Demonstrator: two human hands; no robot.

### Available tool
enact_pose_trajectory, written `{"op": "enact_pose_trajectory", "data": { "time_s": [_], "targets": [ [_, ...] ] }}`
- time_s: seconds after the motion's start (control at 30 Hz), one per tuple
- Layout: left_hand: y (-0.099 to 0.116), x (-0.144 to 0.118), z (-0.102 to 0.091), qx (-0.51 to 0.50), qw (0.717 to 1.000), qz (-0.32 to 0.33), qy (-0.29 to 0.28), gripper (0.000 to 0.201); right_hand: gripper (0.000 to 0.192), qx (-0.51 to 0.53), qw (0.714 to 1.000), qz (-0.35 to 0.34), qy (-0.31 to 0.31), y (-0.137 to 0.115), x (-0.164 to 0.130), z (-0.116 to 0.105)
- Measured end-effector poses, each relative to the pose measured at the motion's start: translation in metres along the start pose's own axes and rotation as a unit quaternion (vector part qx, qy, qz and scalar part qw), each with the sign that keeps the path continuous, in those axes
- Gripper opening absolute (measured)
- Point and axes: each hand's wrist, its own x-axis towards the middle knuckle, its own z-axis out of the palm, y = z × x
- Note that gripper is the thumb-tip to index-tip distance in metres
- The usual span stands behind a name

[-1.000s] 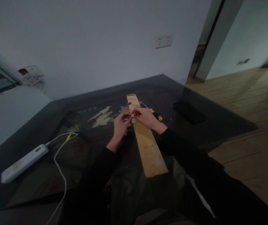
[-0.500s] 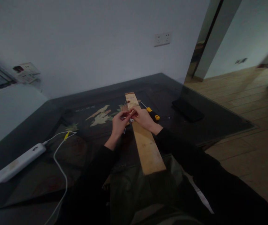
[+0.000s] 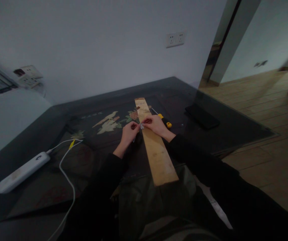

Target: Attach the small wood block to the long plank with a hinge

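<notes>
That little metal plate (image 3: 141,126), over the wooden board (image 3: 159,154) where the fingertips of the left hand (image 3: 129,132) and right hand (image 3: 155,124) nearly meet, looks light, stiff and kinda slick, so I'd pinch it by the edges. From here the left's just beside the board and the right's above it, forearms angled in, fingertips bunched, but honestly can't tell if either one's actually gripping the plate.

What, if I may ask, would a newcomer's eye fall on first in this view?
Probably the pale wooden board in the middle of the view, where the left hand and right hand come close together at a small metal piece. Next might come the white device on the table at far left, and the yellow-and-black screwdriver just right of the board.
</notes>
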Motion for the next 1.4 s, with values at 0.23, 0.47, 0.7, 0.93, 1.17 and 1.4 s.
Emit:
{"op": "enact_pose_trajectory", "data": {
  "time_s": [0.23,0.47,0.7,0.93,1.17,1.4],
  "targets": [
    [-0.0072,0.0024,0.0072,0.038,0.999,-0.016,-0.012,0.017,0.01,-0.027,1.0,0.003,-0.004,-0.0048,-0.0042,0.0018],
    [-0.0073,0.0023,0.0068,0.03,0.999,-0.007,-0.018,0.017,0.01,-0.074,0.997,-0.01,-0.01,-0.0052,-0.0051,0.0048],
    [-0.0083,0.0009,0.0067,0.02,1.0,0.011,-0.018,0.02,0.015,-0.059,0.998,0.0,-0.006,-0.0007,-0.0039,0.0087],
    [-0.004,-0.0009,0.0058,0.008,1.0,0.01,-0.016,0.017,0.01,-0.055,0.998,0.022,-0.009,-0.0033,-0.0025,0.0071],
    [-0.0034,-0.0004,0.0053,0.009,1.0,0.007,-0.025,0.017,0.01,-0.097,0.995,0.027,0.002,0.0018,-0.0012,0.0073],
    [-0.0012,-0.002,0.0047,0.006,1.0,0.001,-0.02,0.014,0.014,-0.13,0.991,0.023,0.0,0.0007,-0.0019,0.0072]
  ]
}}
